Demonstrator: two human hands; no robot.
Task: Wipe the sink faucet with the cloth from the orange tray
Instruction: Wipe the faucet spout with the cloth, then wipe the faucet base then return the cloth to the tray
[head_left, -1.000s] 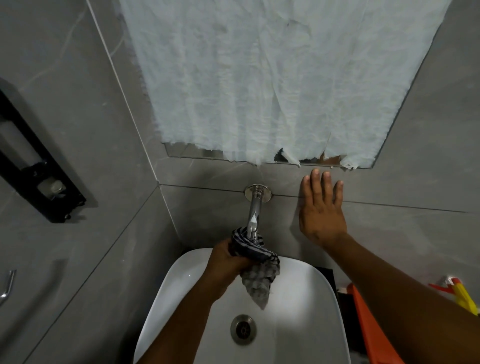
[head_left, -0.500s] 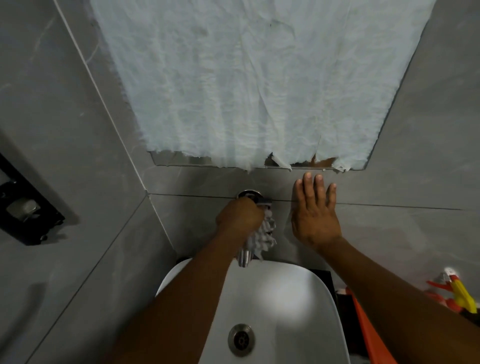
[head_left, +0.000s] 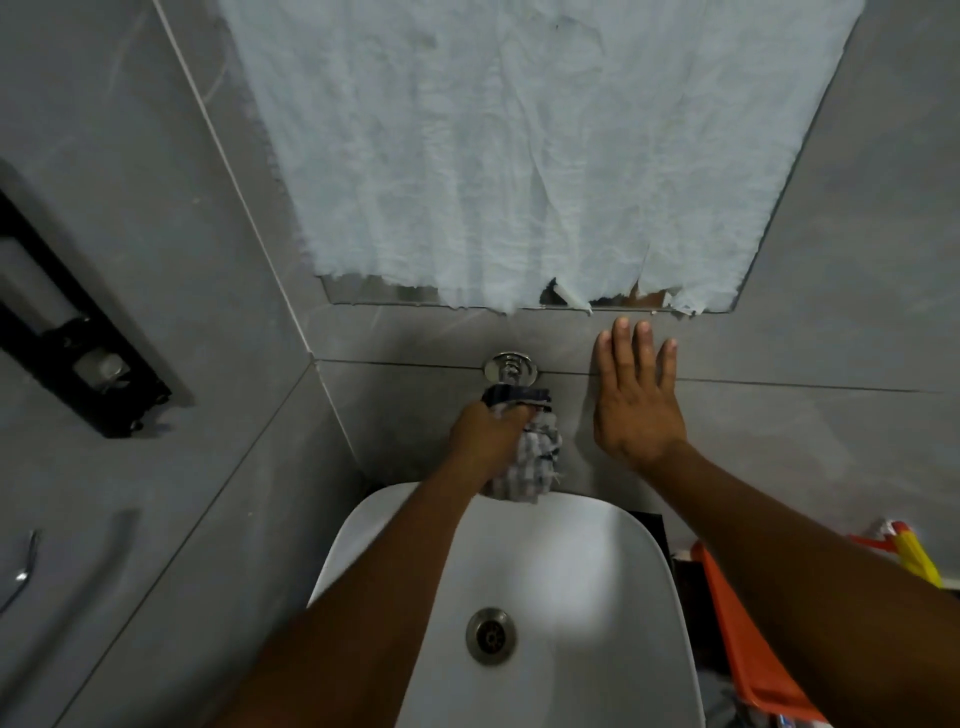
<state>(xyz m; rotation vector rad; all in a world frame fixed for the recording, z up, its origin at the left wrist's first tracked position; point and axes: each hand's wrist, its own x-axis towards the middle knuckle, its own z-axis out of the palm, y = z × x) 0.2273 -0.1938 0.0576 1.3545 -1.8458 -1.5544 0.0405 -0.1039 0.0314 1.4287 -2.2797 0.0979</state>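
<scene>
Left hand (head_left: 485, 436) fingers wrap cloth (head_left: 530, 457) around faucet (head_left: 510, 370).

no readable text, labels, brands, numbers or signs anywhere in view, none legible on the grey tiled wall, the sink or the tray

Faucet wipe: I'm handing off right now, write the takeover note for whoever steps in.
Left hand: closed on the checked cloth, which is wrapped round the faucet just below its wall flange.
Right hand: open, flat against the grey wall tile, holding nothing.
Orange tray: right of the sink, partly hidden by the right forearm.
Done: cloth fetched, wiping under way.
Left: the spout is hidden by hand and cloth, so its cleanliness can't be judged; finish down to the tip.
</scene>
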